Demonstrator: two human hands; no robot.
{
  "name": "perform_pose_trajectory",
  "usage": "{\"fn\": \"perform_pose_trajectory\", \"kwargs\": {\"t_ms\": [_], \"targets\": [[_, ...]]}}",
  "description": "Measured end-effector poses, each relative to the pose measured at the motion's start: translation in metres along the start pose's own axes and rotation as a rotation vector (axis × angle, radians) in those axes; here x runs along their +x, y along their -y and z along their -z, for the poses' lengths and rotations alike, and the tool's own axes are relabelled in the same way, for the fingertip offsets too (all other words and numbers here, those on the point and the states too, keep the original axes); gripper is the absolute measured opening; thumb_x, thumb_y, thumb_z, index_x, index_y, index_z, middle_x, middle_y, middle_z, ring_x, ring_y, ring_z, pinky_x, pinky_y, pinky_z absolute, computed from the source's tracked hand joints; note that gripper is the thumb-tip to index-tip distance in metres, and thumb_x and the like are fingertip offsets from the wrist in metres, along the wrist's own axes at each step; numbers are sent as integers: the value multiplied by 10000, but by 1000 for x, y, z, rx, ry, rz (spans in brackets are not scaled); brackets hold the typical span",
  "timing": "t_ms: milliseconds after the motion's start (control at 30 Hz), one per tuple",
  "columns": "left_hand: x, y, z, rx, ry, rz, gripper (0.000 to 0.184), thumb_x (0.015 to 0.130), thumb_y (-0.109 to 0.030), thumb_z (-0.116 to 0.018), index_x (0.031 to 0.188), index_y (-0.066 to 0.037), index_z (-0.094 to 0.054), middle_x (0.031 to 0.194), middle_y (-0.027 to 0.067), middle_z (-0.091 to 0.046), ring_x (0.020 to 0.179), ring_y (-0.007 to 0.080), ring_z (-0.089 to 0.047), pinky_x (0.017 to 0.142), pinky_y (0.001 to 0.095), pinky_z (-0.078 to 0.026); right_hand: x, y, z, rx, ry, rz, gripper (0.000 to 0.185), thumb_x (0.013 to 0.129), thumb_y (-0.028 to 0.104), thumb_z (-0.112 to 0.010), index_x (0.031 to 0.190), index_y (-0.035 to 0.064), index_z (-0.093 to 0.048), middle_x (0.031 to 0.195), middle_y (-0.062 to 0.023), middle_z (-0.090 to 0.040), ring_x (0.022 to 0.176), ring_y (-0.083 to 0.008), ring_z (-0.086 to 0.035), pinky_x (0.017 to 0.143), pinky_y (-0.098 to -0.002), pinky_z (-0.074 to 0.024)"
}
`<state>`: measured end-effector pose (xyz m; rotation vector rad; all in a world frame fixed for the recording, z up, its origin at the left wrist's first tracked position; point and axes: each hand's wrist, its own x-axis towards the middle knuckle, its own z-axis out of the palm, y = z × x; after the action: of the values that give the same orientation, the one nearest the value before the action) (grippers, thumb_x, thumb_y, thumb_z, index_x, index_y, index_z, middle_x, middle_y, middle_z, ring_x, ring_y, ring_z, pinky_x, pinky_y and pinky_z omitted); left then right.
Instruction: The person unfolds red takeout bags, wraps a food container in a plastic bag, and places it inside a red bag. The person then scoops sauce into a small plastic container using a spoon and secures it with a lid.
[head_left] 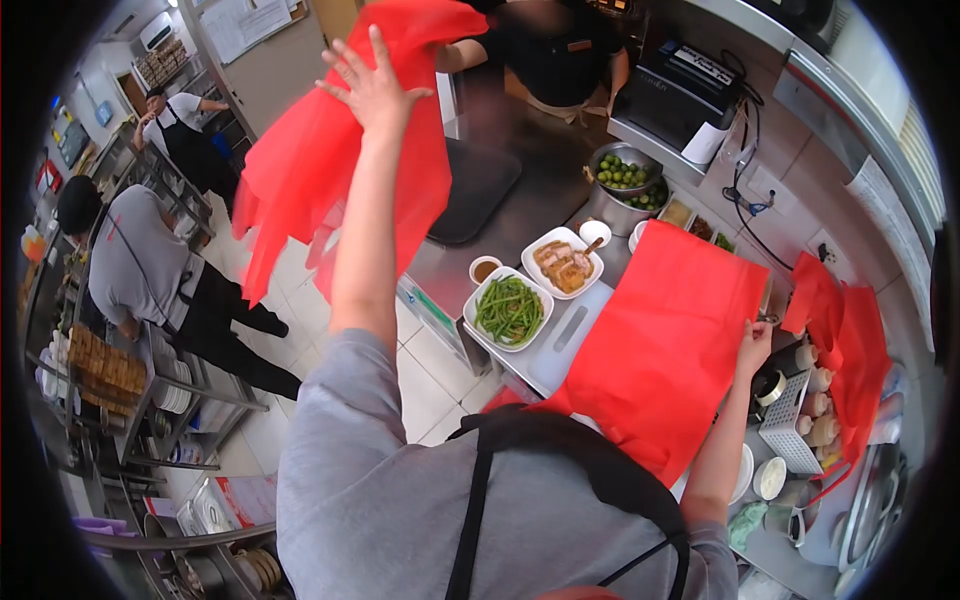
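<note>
My left hand is raised at the upper left, its fingers spread wide. Beside and behind it hangs a bunch of red cloth, slightly blurred; the co-worker's hand is at its top right edge. My right hand is closed on the right edge of a red fabric bag, which lies flat over the counter in front of my chest. Left of this bag stand a white dish of green beans, a white dish of sliced fried meat and a small cup of brown sauce.
A co-worker in black stands across the counter. Green limes fill metal bowls near a black printer. Another red bag hangs at right above bottles in a white basket. Two other people work along the left shelves.
</note>
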<state>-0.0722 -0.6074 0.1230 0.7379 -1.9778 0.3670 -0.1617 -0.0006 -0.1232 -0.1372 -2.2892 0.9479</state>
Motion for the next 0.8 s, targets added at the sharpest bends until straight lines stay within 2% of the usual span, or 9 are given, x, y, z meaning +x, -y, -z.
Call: {"fn": "perform_pose_trajectory", "kwargs": {"t_ms": [133,167,267,367,433,500,567,667,800], "targets": [[-8,25,-72,-246,526,203,1083,590,-428,-685,1341,-175,53,1180,205,-447,1110,335,-425,919,630,-172,4,-12,-6,139,-7,-53,180,743,94,-608,704,25,-447,607,-57,-495,550,-147,-466,557,-290,-406],[-10,34,-100,-264,642,322,971,658,-354,-622,1342,-184,46,1053,156,-552,986,313,-528,925,514,-300,6,-12,-6,137,12,-95,175,748,85,-600,709,26,-440,614,-57,-495,562,-143,-472,565,-292,-406],[-14,90,-168,-346,567,253,651,698,-260,-549,1278,-138,-279,1013,218,-546,941,372,-527,810,413,-436,11,0,3,-8,99,-116,99,762,56,-564,781,24,-472,685,-76,-550,657,-158,-537,622,-291,-425],[-10,181,-148,-186,393,179,213,753,-179,-444,844,-44,-581,839,195,-592,846,344,-567,724,417,-464,16,-36,-11,176,126,11,172,786,32,-504,956,52,-518,820,-109,-601,791,-190,-576,696,-290,-433],[-21,268,-136,200,335,185,269,808,-231,-424,737,-57,-616,708,144,-613,642,300,-608,560,410,-497,17,-41,-8,228,267,211,322,783,-36,-435,1090,32,-508,1008,-99,-575,960,-166,-541,814,-252,-399],[-51,351,-121,645,433,4,315,845,-236,-377,702,-94,-620,654,96,-610,598,226,-617,505,360,-504,9,6,24,148,465,103,307,714,-99,-372,870,14,-611,884,-102,-604,867,-172,-567,793,-258,-413],[-95,420,-110,433,350,628,362,816,-343,-416,724,-75,-640,721,147,-622,655,299,-619,532,425,-501,5,38,41,436,553,335,277,685,-126,-366,727,3,-608,776,-98,-587,783,-214,-570,743,-259,-421],[-173,442,-75,374,358,834,407,816,-385,-413,836,-43,-631,825,186,-612,800,353,-592,634,445,-495,5,94,96,510,780,277,225,685,-104,-438,730,21,-620,738,-71,-531,792,-178,-499,727,-265,-384],[-250,382,-88,205,503,879,383,817,-365,-414,845,-43,-620,829,182,-605,799,350,-585,639,434,-489,42,74,153,797,420,-23,180,722,-17,-474,815,28,-622,845,-50,-577,830,-157,-528,773,-270,-400]]}}
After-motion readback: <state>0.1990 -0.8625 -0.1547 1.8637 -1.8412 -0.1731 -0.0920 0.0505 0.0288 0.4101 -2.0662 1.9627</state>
